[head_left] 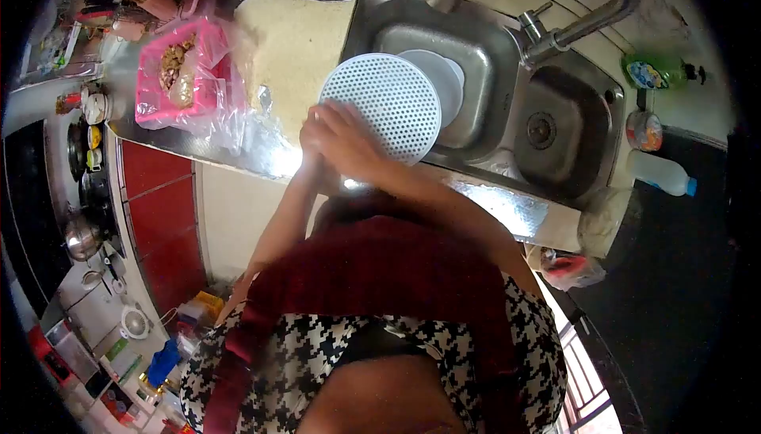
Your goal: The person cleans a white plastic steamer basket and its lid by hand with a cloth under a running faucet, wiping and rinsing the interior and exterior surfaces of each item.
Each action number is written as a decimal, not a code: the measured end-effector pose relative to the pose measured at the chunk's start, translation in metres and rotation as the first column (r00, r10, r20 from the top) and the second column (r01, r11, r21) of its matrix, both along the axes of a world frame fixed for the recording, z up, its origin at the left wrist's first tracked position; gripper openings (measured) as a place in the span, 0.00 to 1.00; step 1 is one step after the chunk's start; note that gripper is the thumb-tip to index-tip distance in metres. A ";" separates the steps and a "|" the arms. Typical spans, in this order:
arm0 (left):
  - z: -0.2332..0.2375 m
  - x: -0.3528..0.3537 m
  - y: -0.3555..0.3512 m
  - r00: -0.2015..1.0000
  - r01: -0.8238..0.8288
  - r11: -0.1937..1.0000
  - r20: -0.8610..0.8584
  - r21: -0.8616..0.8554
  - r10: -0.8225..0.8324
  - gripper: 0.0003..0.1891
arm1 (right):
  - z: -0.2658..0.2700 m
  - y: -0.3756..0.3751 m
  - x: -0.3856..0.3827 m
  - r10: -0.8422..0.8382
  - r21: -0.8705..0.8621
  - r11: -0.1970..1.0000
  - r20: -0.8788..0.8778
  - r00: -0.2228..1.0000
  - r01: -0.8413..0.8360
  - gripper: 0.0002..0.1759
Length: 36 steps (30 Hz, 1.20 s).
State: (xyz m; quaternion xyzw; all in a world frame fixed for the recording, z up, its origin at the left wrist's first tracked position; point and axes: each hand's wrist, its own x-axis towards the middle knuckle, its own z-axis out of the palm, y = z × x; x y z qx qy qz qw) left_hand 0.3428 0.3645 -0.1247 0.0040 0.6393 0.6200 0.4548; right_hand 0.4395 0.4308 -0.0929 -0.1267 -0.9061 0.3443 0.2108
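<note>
A round white perforated plate [384, 101], like a steamer or drainer insert, is over the sink's left edge. Both my hands meet at its lower left rim. My right hand [353, 142] lies across the rim, slightly blurred, with its fingers curled toward my left. Mostly covered by it, my left hand [312, 145] grips the same edge; its fingertips are partly hidden. Behind the perforated plate, a smooth white round piece [444, 77] shows in the large sink basin [487, 57].
A pink basket [147, 109] lined with clear plastic holds brown food pieces. A beige cloth [289, 38] covers counter beside the sink. The faucet [547, 47] arches over the small basin [567, 160]. Green soap bottle [654, 73] and white bottle [662, 174] stand right.
</note>
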 end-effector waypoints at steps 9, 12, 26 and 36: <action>0.007 0.003 0.013 0.953 -0.114 0.992 0.288 0.059 0.093 0.24 | -0.056 0.112 0.048 -0.497 0.171 0.867 0.225 0.838 0.469 0.21; 0.021 0.001 0.017 0.935 -0.073 0.996 0.350 0.048 0.052 0.27 | -0.036 0.114 0.065 -0.618 -0.345 0.696 0.157 0.770 0.629 0.20; -0.001 -0.012 0.005 0.960 -0.091 0.995 0.271 0.043 0.076 0.26 | -0.023 0.025 -0.019 -0.097 0.050 0.993 -0.231 0.968 0.111 0.05; 0.028 -0.005 0.014 0.980 0.105 0.992 0.178 -0.063 -0.093 0.29 | -0.023 0.063 0.133 0.072 0.155 0.985 0.046 0.996 -0.078 0.09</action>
